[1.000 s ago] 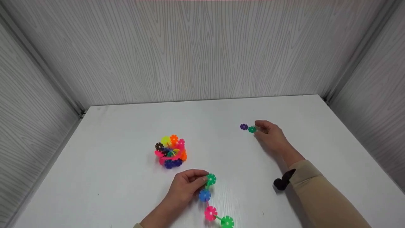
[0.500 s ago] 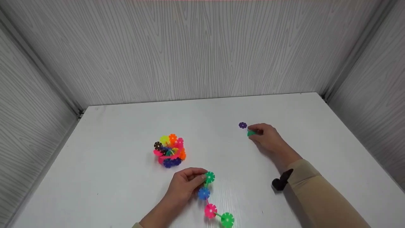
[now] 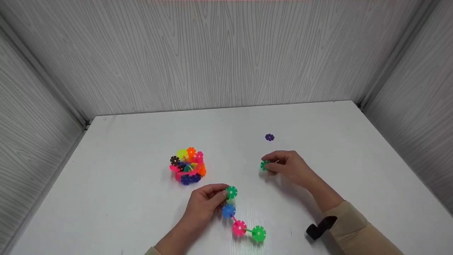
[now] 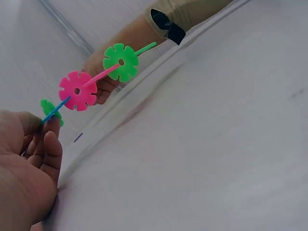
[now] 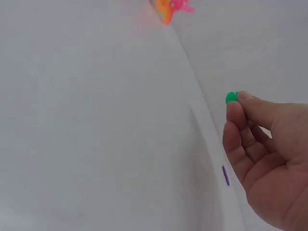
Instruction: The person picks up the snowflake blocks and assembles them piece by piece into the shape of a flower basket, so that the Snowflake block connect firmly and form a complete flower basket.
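My left hand [image 3: 205,202] pinches the upper end of a chain of notched plastic discs, at a green disc [image 3: 231,192]. Below it the chain runs through a blue disc [image 3: 228,211] and a pink disc [image 3: 239,228] to a bright green disc [image 3: 259,233]. The left wrist view has the pink disc [image 4: 77,91] and bright green disc [image 4: 121,62] joined edge to edge, slanting up from the fingers. Between thumb and fingertips my right hand [image 3: 288,167] pinches a single green disc [image 3: 264,165], held over the table; most of it is covered in the right wrist view.
One purple disc [image 3: 269,137] lies flat on the white table [image 3: 124,148] behind the right hand. A cluster of joined multicoloured discs [image 3: 187,166] stands left of centre. Grey wood-grain panels [image 3: 219,56] wall the back and both sides.
My right hand has taken the green disc from beside the purple one and brought it left and nearer to me. The left hand keeps its pinch; the chain's lower end has swung slightly right and upward.
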Action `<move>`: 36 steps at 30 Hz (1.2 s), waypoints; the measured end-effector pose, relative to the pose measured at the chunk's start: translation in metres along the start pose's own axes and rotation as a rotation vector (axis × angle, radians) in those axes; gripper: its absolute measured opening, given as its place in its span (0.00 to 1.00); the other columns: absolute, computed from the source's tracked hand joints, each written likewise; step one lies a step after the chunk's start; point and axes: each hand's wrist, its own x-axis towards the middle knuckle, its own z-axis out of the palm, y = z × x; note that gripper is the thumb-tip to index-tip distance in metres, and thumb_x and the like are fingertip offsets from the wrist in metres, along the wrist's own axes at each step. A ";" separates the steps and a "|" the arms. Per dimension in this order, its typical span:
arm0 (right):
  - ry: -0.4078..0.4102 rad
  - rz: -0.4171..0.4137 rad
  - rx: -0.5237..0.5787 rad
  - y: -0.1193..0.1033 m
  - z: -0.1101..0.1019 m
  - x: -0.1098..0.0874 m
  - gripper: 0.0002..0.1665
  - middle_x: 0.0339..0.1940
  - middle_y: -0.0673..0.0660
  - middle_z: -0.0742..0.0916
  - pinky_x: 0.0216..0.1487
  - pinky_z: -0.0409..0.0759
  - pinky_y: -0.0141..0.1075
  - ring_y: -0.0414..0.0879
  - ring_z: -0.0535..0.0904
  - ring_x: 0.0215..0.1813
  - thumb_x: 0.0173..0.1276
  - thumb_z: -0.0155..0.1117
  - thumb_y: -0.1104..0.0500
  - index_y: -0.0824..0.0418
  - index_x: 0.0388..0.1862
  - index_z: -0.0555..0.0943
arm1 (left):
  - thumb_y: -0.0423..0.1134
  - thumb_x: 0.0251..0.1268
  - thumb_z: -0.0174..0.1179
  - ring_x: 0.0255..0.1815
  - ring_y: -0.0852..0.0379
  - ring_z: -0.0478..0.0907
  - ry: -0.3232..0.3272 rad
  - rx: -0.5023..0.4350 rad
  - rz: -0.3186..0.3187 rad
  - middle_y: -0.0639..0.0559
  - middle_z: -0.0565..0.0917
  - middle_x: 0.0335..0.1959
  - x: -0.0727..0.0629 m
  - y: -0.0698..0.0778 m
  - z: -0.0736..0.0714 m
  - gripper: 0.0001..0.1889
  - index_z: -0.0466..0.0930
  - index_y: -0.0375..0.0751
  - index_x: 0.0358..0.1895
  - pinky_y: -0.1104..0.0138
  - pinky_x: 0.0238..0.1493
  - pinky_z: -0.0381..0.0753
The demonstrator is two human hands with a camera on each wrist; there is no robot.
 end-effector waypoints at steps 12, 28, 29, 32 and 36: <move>-0.132 -0.106 0.180 -0.019 0.050 -0.021 0.07 0.42 0.60 0.92 0.51 0.89 0.41 0.56 0.90 0.44 0.75 0.71 0.59 0.60 0.47 0.90 | 0.36 0.76 0.66 0.41 0.52 0.85 0.002 -0.052 -0.010 0.44 0.89 0.45 0.002 -0.001 0.002 0.13 0.86 0.37 0.59 0.66 0.48 0.88; -0.142 -0.162 0.146 -0.019 0.067 -0.024 0.08 0.43 0.54 0.93 0.51 0.89 0.39 0.52 0.90 0.46 0.72 0.74 0.62 0.58 0.48 0.93 | 0.35 0.73 0.69 0.38 0.53 0.85 -0.027 -0.038 0.012 0.42 0.90 0.43 0.002 -0.001 0.001 0.12 0.89 0.36 0.55 0.67 0.46 0.88; -0.145 -0.163 0.149 -0.019 0.068 -0.024 0.08 0.43 0.54 0.93 0.51 0.89 0.38 0.52 0.90 0.46 0.72 0.74 0.62 0.58 0.48 0.93 | 0.34 0.73 0.69 0.38 0.54 0.85 -0.024 -0.036 0.010 0.42 0.91 0.43 0.001 -0.001 0.001 0.12 0.89 0.37 0.55 0.67 0.46 0.88; -0.148 -0.175 0.167 -0.019 0.070 -0.024 0.08 0.43 0.56 0.93 0.51 0.89 0.39 0.54 0.90 0.45 0.72 0.74 0.64 0.59 0.47 0.93 | 0.34 0.73 0.69 0.38 0.54 0.86 -0.012 -0.030 0.004 0.43 0.91 0.44 0.001 0.000 0.002 0.11 0.90 0.37 0.54 0.67 0.46 0.88; -0.140 -0.177 0.181 -0.018 0.073 -0.024 0.07 0.41 0.55 0.94 0.50 0.89 0.40 0.54 0.91 0.44 0.72 0.73 0.64 0.57 0.46 0.94 | 0.33 0.73 0.69 0.37 0.55 0.86 -0.007 -0.047 0.009 0.44 0.91 0.43 0.000 0.001 0.002 0.11 0.89 0.35 0.54 0.68 0.46 0.88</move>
